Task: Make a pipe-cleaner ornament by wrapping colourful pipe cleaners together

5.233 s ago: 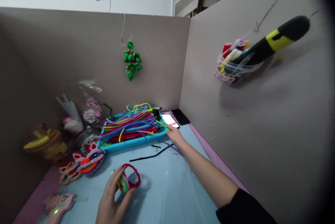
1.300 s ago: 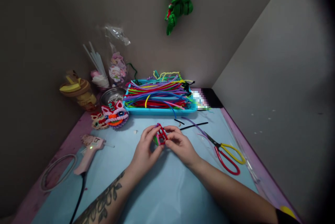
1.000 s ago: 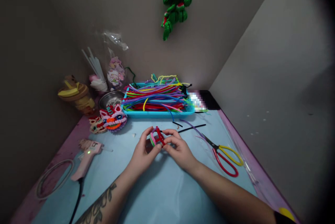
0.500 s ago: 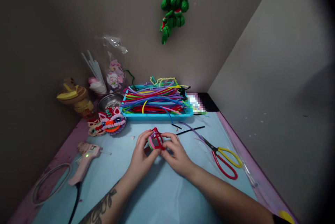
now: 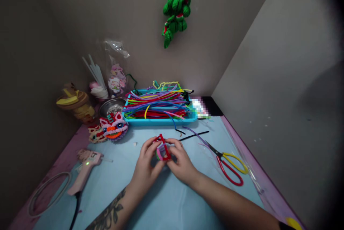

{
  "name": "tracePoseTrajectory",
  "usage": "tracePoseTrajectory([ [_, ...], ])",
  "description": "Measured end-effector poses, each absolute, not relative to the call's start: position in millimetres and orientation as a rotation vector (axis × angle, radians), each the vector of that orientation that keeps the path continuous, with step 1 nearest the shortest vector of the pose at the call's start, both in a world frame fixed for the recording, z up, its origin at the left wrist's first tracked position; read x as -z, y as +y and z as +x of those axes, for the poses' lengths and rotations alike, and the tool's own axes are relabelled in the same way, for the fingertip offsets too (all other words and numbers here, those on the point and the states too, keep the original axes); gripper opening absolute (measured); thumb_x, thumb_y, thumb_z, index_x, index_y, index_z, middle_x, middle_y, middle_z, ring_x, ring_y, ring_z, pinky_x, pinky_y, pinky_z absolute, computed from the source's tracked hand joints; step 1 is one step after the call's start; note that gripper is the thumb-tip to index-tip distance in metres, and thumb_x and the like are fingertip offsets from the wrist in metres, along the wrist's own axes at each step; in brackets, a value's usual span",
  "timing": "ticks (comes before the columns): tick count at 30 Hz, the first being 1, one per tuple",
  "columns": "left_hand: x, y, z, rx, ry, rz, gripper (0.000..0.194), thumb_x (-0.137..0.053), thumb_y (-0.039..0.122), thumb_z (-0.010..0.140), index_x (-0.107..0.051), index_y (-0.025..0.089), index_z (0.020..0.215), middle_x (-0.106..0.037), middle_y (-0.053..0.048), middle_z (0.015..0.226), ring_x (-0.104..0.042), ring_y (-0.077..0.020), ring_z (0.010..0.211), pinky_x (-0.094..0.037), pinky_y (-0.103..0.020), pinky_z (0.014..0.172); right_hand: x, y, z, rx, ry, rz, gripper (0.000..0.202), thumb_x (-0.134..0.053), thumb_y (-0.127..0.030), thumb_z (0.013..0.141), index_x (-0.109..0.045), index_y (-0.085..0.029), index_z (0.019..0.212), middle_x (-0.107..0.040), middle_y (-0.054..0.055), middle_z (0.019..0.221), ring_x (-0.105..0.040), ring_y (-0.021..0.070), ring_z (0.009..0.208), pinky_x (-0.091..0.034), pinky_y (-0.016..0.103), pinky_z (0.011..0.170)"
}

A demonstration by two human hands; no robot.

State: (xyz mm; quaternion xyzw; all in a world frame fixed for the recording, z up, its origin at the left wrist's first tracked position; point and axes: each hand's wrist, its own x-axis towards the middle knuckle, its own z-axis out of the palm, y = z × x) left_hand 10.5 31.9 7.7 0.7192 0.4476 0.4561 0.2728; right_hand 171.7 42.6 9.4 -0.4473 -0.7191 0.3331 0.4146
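Between my hands, above the blue work mat (image 5: 188, 194), is a small frame of bent red pipe cleaners (image 5: 166, 148) with pink, purple and green pieces on its left side. My left hand (image 5: 147, 156) grips it from the left, thumb below and fingers on top. From the right, my right hand (image 5: 180, 158) pinches its other edge. Fingers cover part of the piece. Just beyond my right hand lie a black pipe cleaner (image 5: 195, 135) and a purple one (image 5: 195, 131).
A blue tray (image 5: 158, 123) heaped with colourful pipe cleaners stands at the back. Scissors (image 5: 223, 156) with red and yellow handles lie at right. At left are a pink glue gun (image 5: 85, 169) with its light on, lion-head figures (image 5: 114, 127) and a metal bowl (image 5: 111, 106).
The red frame has been turned in my fingers, so its top bar now slants and a different side faces me. Both hands keep hold of it. The camera view has shifted slightly.
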Motion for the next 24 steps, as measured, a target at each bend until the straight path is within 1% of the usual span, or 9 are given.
tracePoseTrajectory([
  [5, -9.4, 29.9, 11.6, -1.193, 1.273, 2.074, 0.057, -0.055, 0.019, 0.081, -0.036, 0.030, 0.134, -0.040, -0.011, 0.135, -0.041, -0.0247, 0.125, -0.044, -0.042, 0.097, -12.4, 40.8, 170.9, -0.876, -1.784, -1.096, 0.019, -0.050, -0.006, 0.073, -0.059, -0.021, 0.080, -0.053, 0.007, 0.110, -0.050, 0.0200, 0.107, -0.041, 0.034, 0.092],
  [8, -11.1, 28.1, 11.7, -1.222, 1.293, 2.161, 0.060, -0.055, 0.017, 0.081, -0.033, 0.029, 0.135, -0.041, -0.010, 0.134, -0.042, -0.0241, 0.124, -0.041, -0.042, 0.099, -12.8, 41.0, 170.5, -0.891, -1.729, -1.119, 0.014, -0.054, -0.008, 0.073, -0.058, -0.020, 0.078, -0.053, 0.007, 0.107, -0.052, 0.0196, 0.103, -0.043, 0.033, 0.089],
  [11, -13.0, 26.3, 11.6, -1.304, 1.318, 2.213, 0.060, -0.056, 0.016, 0.081, -0.032, 0.029, 0.135, -0.042, -0.011, 0.133, -0.043, -0.0247, 0.123, -0.040, -0.044, 0.100, -10.8, 42.0, 169.9, -0.927, -1.658, -1.151, 0.015, -0.060, -0.012, 0.071, -0.058, -0.020, 0.084, -0.055, 0.005, 0.097, -0.055, 0.0171, 0.089, -0.045, 0.029, 0.078],
  [14, -14.4, 25.0, 12.2, -1.355, 1.342, 2.225, 0.058, -0.057, 0.016, 0.080, -0.034, 0.028, 0.132, -0.043, -0.012, 0.131, -0.044, -0.0257, 0.122, -0.041, -0.045, 0.098, -7.7, 42.7, 167.9, -1.124, -1.546, -1.111, 0.012, -0.060, -0.016, 0.073, -0.058, -0.020, 0.085, -0.058, 0.001, 0.083, -0.055, 0.0138, 0.074, -0.046, 0.025, 0.068],
  [16, -14.0, 24.7, 13.1, -1.362, 1.335, 2.231, 0.055, -0.056, 0.016, 0.080, -0.036, 0.028, 0.130, -0.043, -0.012, 0.130, -0.045, -0.0255, 0.121, -0.041, -0.045, 0.098, -6.0, 42.6, 165.7, -1.263, -1.433, -1.052, 0.007, -0.060, -0.019, 0.075, -0.058, -0.020, 0.082, -0.061, 0.000, 0.078, -0.057, 0.0133, 0.072, -0.047, 0.025, 0.068],
  [18, -12.2, 24.9, 14.1, -1.368, 1.330, 2.222, 0.055, -0.056, 0.015, 0.081, -0.036, 0.027, 0.130, -0.042, -0.013, 0.129, -0.045, -0.0253, 0.121, -0.042, -0.045, 0.097, -5.2, 42.2, 163.3, -1.328, -1.334, -1.011, 0.007, -0.062, -0.021, 0.074, -0.059, -0.019, 0.079, -0.062, 0.000, 0.077, -0.059, 0.0138, 0.074, -0.048, 0.026, 0.070],
  [24, -5.7, 24.9, 17.2, -1.339, 1.396, 2.174, 0.055, -0.054, 0.015, 0.081, -0.033, 0.025, 0.130, -0.041, -0.014, 0.129, -0.043, -0.0259, 0.121, -0.041, -0.046, 0.097, -6.7, 39.9, 159.0, -1.310, -1.181, -1.057, 0.012, -0.067, -0.026, 0.070, -0.062, -0.020, 0.079, -0.065, 0.001, 0.075, -0.060, 0.0145, 0.070, -0.050, 0.027, 0.067],
])
